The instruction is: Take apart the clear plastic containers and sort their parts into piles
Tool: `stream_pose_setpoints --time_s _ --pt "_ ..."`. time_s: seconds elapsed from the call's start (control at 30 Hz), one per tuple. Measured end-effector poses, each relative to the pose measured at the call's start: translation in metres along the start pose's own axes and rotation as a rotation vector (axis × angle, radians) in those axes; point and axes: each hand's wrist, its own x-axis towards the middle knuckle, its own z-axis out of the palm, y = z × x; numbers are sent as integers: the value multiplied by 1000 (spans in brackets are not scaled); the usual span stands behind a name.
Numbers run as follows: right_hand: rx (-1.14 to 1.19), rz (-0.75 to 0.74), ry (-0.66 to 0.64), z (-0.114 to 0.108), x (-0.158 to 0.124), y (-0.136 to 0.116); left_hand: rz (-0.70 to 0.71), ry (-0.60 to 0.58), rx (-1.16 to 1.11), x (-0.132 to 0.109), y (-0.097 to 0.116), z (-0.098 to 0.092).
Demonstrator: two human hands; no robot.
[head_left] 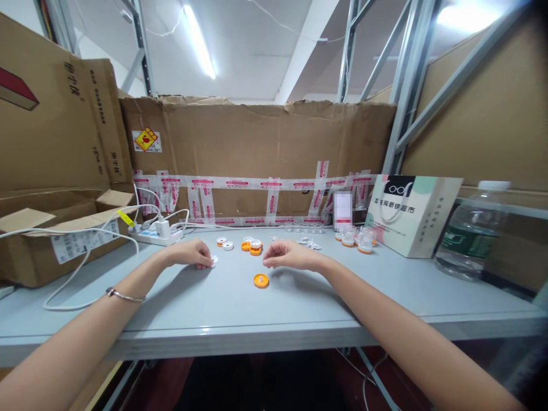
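Observation:
My left hand is closed, its fingertips down on the table at a few small white pieces, and it pinches one of them. My right hand hovers a little above the table with its thumb and fingers drawn together; whether anything is between them is too small to make out. Just below and left of it lies a round orange cap with a small white piece at its centre. Behind the hands are several orange and white round caps, and two white rings near an orange one.
Clear domed containers with orange bases stand at the right rear, beside a paper bag and a water bottle. Small pale parts lie behind my right hand. A phone leans upright. A power strip with cables occupies the left.

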Motion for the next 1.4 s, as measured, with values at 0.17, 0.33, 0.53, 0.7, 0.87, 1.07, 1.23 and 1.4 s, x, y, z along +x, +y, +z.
stream_pose_setpoints --time_s 0.17,0.33,0.53,0.7,0.87,1.07,1.23,1.4 --pt "-225 13 -173 1 -1 6 -6 168 196 0 14 2" --pt "-226 -51 -176 9 5 13 480 330 282 -8 65 34" --pt "-172 -69 -160 12 8 18 699 251 522 4 94 65" --pt "-145 -53 -146 14 9 19 801 358 725 15 84 70" --pt "-156 -41 -133 16 9 18 929 430 883 16 79 71" --pt "-170 -57 -114 16 11 23 1007 523 1072 13 82 74" --pt "-155 -68 -127 16 13 26 1082 572 1196 7 85 74" --pt "-162 -62 -119 16 13 26 1094 588 1222 7 84 74"
